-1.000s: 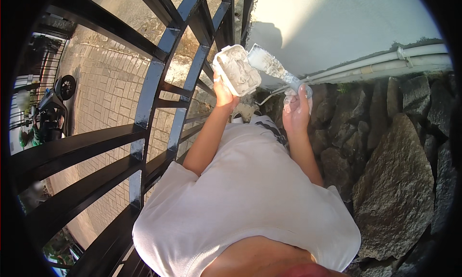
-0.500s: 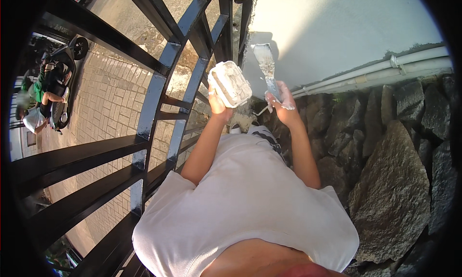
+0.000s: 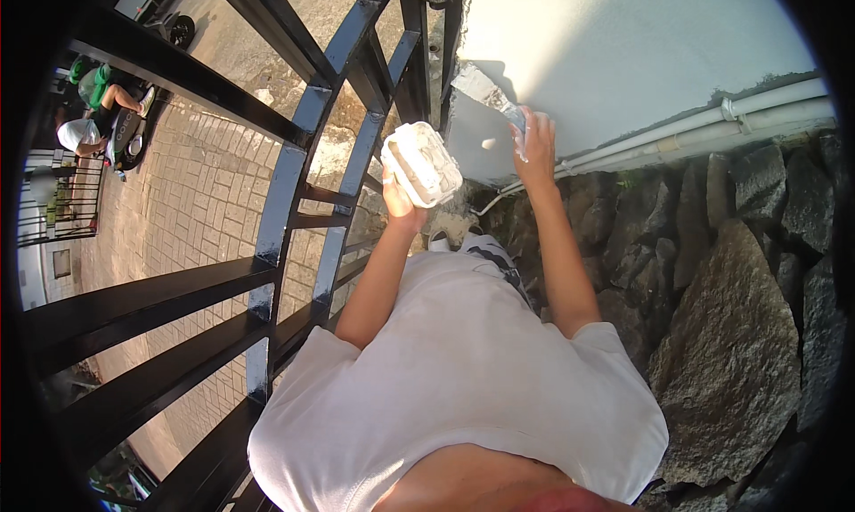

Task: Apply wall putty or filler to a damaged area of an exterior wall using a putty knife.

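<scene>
My left hand (image 3: 403, 206) is closed round a small white plastic tub (image 3: 453, 175), tilted so that its mouth faces up. Pale putty (image 3: 415, 162) lies inside it and is smeared over the walls. In my right hand (image 3: 536, 152), whose fingers are spotted with white, is a putty knife (image 3: 482, 87). Its broad blade is coated white and points up and left, at the left edge of the pale wall (image 3: 614, 58); whether it touches the wall I cannot tell. A small white blob (image 3: 488, 143) shows below the blade, on or in front of the wall.
Black metal fence bars (image 3: 283, 209) stand close on my left, with a paved lane (image 3: 207, 178) beyond. There a person (image 3: 107, 102) rides a motorbike (image 3: 131, 147). White pipes (image 3: 695, 125) run along the wall's foot above a rough stone wall (image 3: 726, 352) on my right.
My right hand has moved up and forward, and the putty knife now leans left toward the wall's edge. The tub has dipped slightly. Beyond the fence, the motorbike and rider have shifted.
</scene>
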Demonstrator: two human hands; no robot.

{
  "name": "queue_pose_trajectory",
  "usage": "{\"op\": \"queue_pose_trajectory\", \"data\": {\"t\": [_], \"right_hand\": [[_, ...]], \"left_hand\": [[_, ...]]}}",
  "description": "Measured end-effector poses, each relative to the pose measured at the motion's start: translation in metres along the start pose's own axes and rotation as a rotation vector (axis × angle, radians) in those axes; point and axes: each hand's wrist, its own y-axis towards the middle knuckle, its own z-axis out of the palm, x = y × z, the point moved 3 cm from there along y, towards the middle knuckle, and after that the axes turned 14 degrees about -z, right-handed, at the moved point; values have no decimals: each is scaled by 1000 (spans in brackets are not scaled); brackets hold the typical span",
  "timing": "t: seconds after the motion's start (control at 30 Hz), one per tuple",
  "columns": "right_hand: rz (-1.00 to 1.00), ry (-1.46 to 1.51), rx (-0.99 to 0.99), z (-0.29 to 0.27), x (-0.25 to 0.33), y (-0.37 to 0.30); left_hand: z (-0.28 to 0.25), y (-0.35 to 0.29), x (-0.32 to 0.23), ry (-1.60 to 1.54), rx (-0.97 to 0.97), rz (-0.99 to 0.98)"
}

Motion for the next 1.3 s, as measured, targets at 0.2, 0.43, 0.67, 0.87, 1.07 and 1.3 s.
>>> {"op": "queue_pose_trajectory", "data": {"t": [0.2, 0.43, 0.67, 0.87, 1.07, 1.3], "right_hand": [[18, -57, 28, 3, -6, 5], [68, -111, 56, 6, -9, 4], [89, -66, 40, 7, -7, -1], [35, -73, 37, 4, -6, 6], [51, -65, 45, 4, -1, 3], [82, -45, 19, 4, -1, 4]], "left_hand": [[-4, 0, -1, -25, 0, -12], [-2, -3, -3, -33, -1, -19], [1, -5, -7, -8, 0, 0], [-6, -1, -3, -23, 0, -25], [-2, -2, -2, -7, -3, -12], [1, -3, -1, -30, -3, -52]]}}
